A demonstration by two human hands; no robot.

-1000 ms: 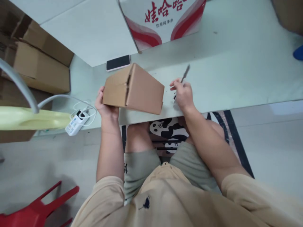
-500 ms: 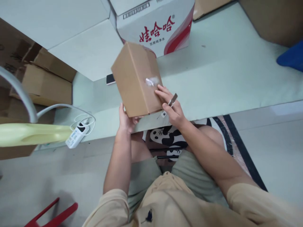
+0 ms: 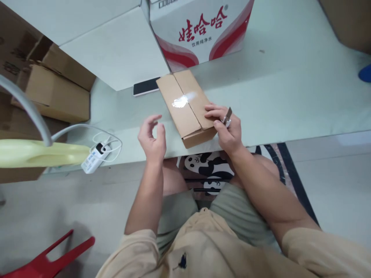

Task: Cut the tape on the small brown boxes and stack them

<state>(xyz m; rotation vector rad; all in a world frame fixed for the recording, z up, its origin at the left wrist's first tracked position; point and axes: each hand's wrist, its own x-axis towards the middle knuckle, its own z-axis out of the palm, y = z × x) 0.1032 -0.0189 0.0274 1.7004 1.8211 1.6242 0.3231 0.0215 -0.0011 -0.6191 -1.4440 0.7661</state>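
A closed brown cardboard box (image 3: 185, 106) lies on the pale green table (image 3: 278, 96), its seam and a shiny strip of tape facing up. My right hand (image 3: 227, 129) grips a small cutter (image 3: 227, 117) with a short metal blade, and its fingertips rest on the right side of the box. Left of the box, my left hand (image 3: 152, 139) is off the cardboard, thumb and fingers apart and nothing between them.
Behind the box stand a white and red carton (image 3: 203, 34) and a white box (image 3: 116, 54). A dark phone (image 3: 146, 86) lies beside them. At the left are a power strip (image 3: 95, 158), a yellow-green object (image 3: 43, 153) and brown cartons (image 3: 58, 94).
The box has come down from a raised, tilted pose onto the table, with its taped seam now up. My left hand has let go of it. My right hand still has the cutter.
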